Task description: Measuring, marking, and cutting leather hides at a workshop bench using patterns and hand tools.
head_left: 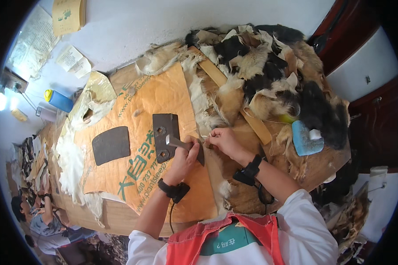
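Observation:
My left hand (pixel 185 157) is closed round a flat metal tool (pixel 174 142), which points left over a dark rectangular block (pixel 166 126) with two holes. Just right of it, my right hand (pixel 221 142) has its fingertips pinched at the edge of an orange printed sheet (pixel 106 176), on something small and pale that I cannot make out. A dark piece (pixel 200 158) lies partly under my left hand. A separate flat, dark, rounded piece (pixel 110 145) lies on the sheet to the left. Black bands with cables are on both my wrists.
A heap of fur pieces (pixel 265 75) covers the back right, with wooden strips (pixel 258 126) and a blue sponge (pixel 306 139). At left are pale hide scraps (pixel 73 163), a blue bottle (pixel 59 100) and a lamp (pixel 1 101). A co-worker (pixel 46 221) is at lower left.

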A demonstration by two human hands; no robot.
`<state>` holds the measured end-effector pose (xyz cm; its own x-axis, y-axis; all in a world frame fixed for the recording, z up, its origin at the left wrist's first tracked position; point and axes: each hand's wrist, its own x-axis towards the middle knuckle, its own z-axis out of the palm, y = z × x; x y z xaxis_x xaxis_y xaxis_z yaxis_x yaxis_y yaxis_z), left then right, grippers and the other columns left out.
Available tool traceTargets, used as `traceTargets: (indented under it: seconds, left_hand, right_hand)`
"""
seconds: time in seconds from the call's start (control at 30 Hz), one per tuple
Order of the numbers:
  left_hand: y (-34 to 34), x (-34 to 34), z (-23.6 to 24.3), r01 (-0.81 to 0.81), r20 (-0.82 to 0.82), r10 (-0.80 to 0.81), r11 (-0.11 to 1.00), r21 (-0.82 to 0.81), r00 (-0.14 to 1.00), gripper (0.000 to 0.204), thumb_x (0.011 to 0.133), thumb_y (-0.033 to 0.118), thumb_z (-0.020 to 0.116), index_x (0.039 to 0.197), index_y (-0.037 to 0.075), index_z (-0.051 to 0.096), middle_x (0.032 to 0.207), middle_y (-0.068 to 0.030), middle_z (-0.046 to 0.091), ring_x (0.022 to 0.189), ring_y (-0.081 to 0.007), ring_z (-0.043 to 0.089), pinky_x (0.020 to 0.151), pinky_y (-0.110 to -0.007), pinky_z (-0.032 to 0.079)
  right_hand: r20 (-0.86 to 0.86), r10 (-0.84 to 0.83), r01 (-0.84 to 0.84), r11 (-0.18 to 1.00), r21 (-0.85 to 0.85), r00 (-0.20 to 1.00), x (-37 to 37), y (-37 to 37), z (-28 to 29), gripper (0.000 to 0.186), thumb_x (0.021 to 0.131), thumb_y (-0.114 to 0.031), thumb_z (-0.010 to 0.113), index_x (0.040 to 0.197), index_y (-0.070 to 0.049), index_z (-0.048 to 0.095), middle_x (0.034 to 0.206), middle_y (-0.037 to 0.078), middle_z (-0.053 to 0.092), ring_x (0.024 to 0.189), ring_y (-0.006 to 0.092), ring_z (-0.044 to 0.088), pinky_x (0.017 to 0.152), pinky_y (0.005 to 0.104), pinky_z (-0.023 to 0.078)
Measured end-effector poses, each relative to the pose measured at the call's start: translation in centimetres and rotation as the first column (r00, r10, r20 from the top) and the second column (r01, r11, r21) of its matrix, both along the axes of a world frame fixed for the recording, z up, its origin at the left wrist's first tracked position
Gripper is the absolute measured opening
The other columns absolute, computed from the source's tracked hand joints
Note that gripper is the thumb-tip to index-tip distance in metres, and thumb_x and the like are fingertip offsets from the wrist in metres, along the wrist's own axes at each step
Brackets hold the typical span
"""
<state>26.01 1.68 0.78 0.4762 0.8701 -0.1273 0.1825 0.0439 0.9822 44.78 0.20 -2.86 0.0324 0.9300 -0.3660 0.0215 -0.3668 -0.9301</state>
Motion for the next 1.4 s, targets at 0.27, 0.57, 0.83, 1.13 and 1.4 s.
traceTargets:
  seconds: [0.27,0.57,0.83,1.13,1.4]
  left_hand:
    - [-0.4,1.9,-1.3,-0.087,-0.038,0.083,0.986,-0.139,0.996,0.018,0.102,0.019,0.046,0.09,0.006,0.05,0.07,0.0039,0.046,0.061,-0.006,0.044,0.053,-0.025,0.038]
    - [-0.4,2.8,-1.4,-0.07,-0.233,0.145,0.951,0.303,0.962,0.018,0.097,0.018,0.052,0.091,0.001,0.053,0.066,-0.016,0.054,0.063,-0.032,0.056,0.06,-0.041,0.044]
    - [-1.9,-0.4,0.8,-0.233,0.165,0.252,0.965,-0.122,0.954,0.014,0.102,0.017,0.046,0.091,0.01,0.049,0.076,0.0078,0.039,0.069,-0.0025,0.034,0.057,-0.021,0.029]
    - [-2.7,-1.2,1.4,-0.053,-0.003,0.053,0.996,-0.073,0.999,0.011,0.101,0.014,0.049,0.093,0.007,0.046,0.076,0.0042,0.038,0.071,-0.0066,0.036,0.059,-0.024,0.033]
    - [-2.0,-0.8,-0.2,0.082,-0.074,-0.083,0.996,-0.016,0.994,0.007,0.102,0.012,0.048,0.097,0.007,0.046,0.081,0.0038,0.039,0.075,-0.0058,0.036,0.064,-0.022,0.034]
  right_hand:
    - [0.02,0.063,-0.065,0.993,0.099,0.998,0.3,0.2,-1.6,0.016,0.087,-0.011,0.066,0.078,0.001,0.065,0.065,0.003,0.064,0.06,0.0081,0.056,0.055,0.0276,0.045]
    - [-0.217,0.217,-0.253,0.955,-0.154,0.952,2.6,1.5,0.7,0.022,0.091,-0.02,0.063,0.073,-0.008,0.06,0.063,-0.001,0.059,0.053,0.005,0.052,0.046,0.0209,0.039]
    - [-0.211,-0.072,0.038,0.986,-0.163,0.975,3.4,1.2,1.9,0.029,0.097,-0.027,0.055,0.079,-0.006,0.063,0.064,0.0,0.06,0.05,0.0069,0.052,0.046,0.0232,0.039]
    - [0.352,0.138,-0.215,0.958,0.19,0.926,-0.1,-1.7,1.9,0.025,0.092,-0.023,0.058,0.09,-0.001,0.068,0.06,0.009,0.061,0.056,0.0201,0.06,0.055,0.0337,0.046]
    - [0.217,0.234,-0.229,0.972,-0.05,0.948,0.0,-0.7,1.3,0.017,0.088,-0.015,0.063,0.083,0.001,0.066,0.064,0.003,0.062,0.055,0.0098,0.057,0.053,0.0288,0.046]
